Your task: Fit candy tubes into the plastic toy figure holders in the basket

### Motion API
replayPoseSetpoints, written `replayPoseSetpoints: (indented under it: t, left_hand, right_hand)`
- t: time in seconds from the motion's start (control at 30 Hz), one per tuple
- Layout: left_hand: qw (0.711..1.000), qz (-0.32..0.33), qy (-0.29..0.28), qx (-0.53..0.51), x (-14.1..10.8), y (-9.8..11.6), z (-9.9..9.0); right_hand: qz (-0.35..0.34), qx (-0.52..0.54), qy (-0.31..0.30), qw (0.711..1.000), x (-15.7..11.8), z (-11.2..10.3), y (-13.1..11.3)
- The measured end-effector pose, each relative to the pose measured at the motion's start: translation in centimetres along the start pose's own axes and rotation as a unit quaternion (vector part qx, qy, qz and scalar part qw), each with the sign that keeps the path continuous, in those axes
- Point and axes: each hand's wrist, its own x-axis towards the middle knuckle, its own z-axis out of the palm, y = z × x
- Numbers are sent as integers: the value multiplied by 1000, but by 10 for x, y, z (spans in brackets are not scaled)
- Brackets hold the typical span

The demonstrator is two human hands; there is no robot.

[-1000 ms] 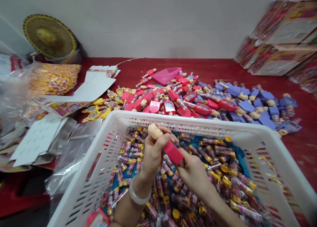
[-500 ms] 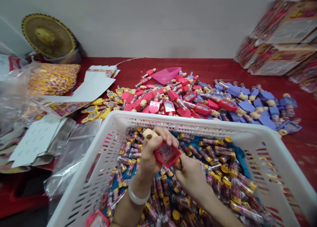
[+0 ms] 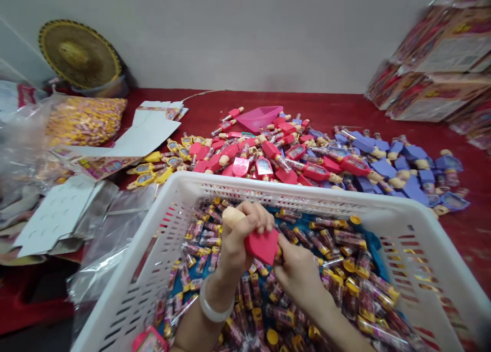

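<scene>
Above the basket, my left hand (image 3: 241,234), with a pale bangle at the wrist, is closed around a pink toy (image 3: 263,245) with a cream-coloured knob end. The toy's plain pink back faces me. At its lower right, my right hand (image 3: 297,265) pinches a small yellow-capped tube (image 3: 279,253) against the toy; most of that tube is hidden by the fingers. Under both hands, many clear tubes with yellow caps (image 3: 284,315) lie in the white plastic basket (image 3: 307,191) on a blue lining. Another pink toy (image 3: 150,340) lies at the basket's lower left.
Behind the basket are heaps of pink toys (image 3: 314,170), purple toys (image 3: 383,165) and yellow toys (image 3: 146,178) on the red table (image 3: 330,104). Flat white cards (image 3: 57,214) and a bag of yellow pieces (image 3: 84,122) lie left. Wrapped boxes (image 3: 441,93) are stacked right.
The pink toy has been turned over in my hands: its clear-windowed front faced me before, its plain back does now. Both hands remain at nearly the same spot.
</scene>
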Motion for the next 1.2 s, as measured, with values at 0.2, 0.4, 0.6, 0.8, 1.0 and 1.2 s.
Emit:
replayPoseSetpoints:
  t: [0.2,0.4,0.6,0.8,1.0,1.2]
  left_hand:
    - [969,-44,-189,-154,-2,4,-5]
    - [998,7,41,54,-3,-5,3]
    - [992,-18,-68,-105,-2,-5,-1]
    - [997,15,-13,-73,-2,-3,2]
    - [989,-6,9,-151,-1,-8,0]
    - [974,-16,-153,-168,-2,-1,-5]
  right_hand:
    - [74,274,-349,893,-5,-3,-11]
    - [1,-40,19,999,0,-7,5]
    - [67,213,-269,937,-3,-4,-12]
    - [12,86,-138,987,-1,-7,-2]
    - [-4,38,-111,993,-2,-1,5]
    - [57,127,-227,964,-7,-6,0]
